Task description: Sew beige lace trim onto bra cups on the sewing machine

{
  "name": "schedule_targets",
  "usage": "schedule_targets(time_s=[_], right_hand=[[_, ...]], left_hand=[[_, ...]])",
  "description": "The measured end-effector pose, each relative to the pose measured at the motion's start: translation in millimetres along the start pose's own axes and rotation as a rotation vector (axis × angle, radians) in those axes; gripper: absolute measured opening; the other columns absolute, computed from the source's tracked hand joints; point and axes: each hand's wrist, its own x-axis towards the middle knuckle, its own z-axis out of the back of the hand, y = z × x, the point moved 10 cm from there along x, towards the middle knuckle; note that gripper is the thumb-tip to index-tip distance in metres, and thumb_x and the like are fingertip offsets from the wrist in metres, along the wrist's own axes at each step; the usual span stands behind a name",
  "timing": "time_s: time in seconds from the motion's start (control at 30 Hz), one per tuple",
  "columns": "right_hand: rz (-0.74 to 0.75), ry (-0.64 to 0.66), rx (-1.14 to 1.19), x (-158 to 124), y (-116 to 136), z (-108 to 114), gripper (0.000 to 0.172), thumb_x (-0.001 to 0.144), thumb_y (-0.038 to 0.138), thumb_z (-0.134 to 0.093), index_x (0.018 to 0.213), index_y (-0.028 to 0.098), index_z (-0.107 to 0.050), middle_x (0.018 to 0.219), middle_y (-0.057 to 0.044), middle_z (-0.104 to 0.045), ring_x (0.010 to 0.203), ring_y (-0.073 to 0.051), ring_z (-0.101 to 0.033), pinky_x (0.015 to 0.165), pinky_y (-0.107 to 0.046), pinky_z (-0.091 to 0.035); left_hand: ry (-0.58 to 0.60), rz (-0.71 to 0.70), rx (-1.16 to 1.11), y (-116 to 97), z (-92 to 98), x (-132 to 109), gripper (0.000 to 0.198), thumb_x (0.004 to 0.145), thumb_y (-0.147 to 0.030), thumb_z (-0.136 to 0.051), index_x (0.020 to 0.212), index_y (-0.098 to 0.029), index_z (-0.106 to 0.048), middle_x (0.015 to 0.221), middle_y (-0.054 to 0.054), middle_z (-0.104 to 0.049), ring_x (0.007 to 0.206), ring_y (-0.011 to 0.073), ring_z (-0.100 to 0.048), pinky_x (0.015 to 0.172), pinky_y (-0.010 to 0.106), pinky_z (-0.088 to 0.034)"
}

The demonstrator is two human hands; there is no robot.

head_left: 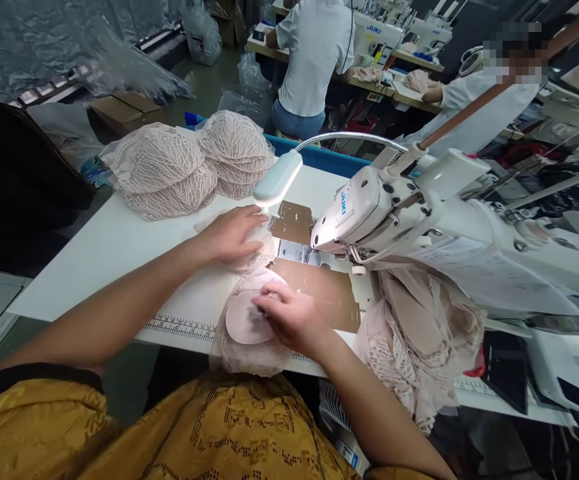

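Note:
A beige lace bra piece with padded cups (246,325) lies at the front edge of the white sewing table, its near lace hanging over the edge. My left hand (234,235) rests flat on the far cup (268,248), fingers stretched out. On the near cup, my right hand (289,312) is closed, thumb and fingers pinching the fabric by its right side. Just right of both hands is the white sewing machine head (352,207), its needle area lit. The tips of my right fingers are partly hidden.
Stacked lace cups (162,170) stand at the back left. A lamp (279,179) hangs above my left hand. More beige lace pieces (409,333) pile up under the machine arm, near a dark phone-like device (506,370). Brown card (326,293) covers the table by the needle. Two co-workers sit behind.

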Motion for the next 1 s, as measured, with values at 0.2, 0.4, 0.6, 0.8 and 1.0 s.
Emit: schedule_targets(time_s=[0.2,0.4,0.6,0.8,1.0], right_hand=[[-0.016,0.252,-0.197,-18.2,-23.7,-10.5,0.012,0.075,0.008,-0.057,0.07,0.019,-0.06,0.092,-0.003,-0.067,0.071,-0.014,-0.056,0.055,-0.024,-0.037],[-0.406,0.134,0.048,-52.2,-78.5,40.1,0.019,0.079,0.008,-0.05,0.085,0.02,-0.064,0.088,-0.004,-0.068,0.081,-0.019,-0.062,0.071,-0.029,-0.047],[-0.553,-0.111,0.495,-10.2,-78.4,32.6,0.047,0.078,0.044,-0.069,0.118,0.019,-0.062,0.112,-0.01,-0.069,0.102,-0.025,-0.064,0.09,-0.039,-0.049],[-0.481,-0.162,0.575,22.4,-71.7,14.6,0.027,0.084,0.042,-0.061,0.072,0.018,-0.06,0.071,0.0,-0.059,0.07,-0.016,-0.055,0.066,-0.029,-0.046],[-0.556,0.041,0.743,2.1,-80.3,-6.4,0.034,0.082,0.045,-0.066,0.065,0.02,-0.051,0.065,0.002,-0.051,0.058,-0.013,-0.052,0.053,-0.025,-0.043]], left_hand=[[0.289,0.259,-0.135,35.4,-40.0,9.2,0.038,0.071,-0.031,-0.065,0.105,-0.015,-0.068,0.1,0.011,-0.07,0.09,0.0291,-0.064,0.072,0.033,-0.048],[0.326,0.285,-0.932,24.0,-49.8,-16.0,0.026,0.078,-0.039,-0.066,0.082,-0.013,-0.065,0.078,0.006,-0.068,0.07,0.0181,-0.063,0.062,0.027,-0.047],[0.399,0.28,-1.139,8.6,-62.8,-18.0,0.027,0.079,-0.038,-0.07,0.081,-0.012,-0.067,0.076,0.005,-0.066,0.069,0.0146,-0.06,0.065,0.026,-0.047],[0.538,0.181,-1.058,3.1,-57.6,-23.0,0.031,0.076,-0.04,-0.074,0.091,-0.013,-0.068,0.088,0.006,-0.068,0.079,0.0167,-0.062,0.071,0.026,-0.048],[0.623,0.155,-0.768,27.5,-43.7,-24.9,0.03,0.071,-0.032,-0.074,0.093,-0.014,-0.068,0.077,0.001,-0.063,0.069,0.0127,-0.054,0.06,0.021,-0.038]])
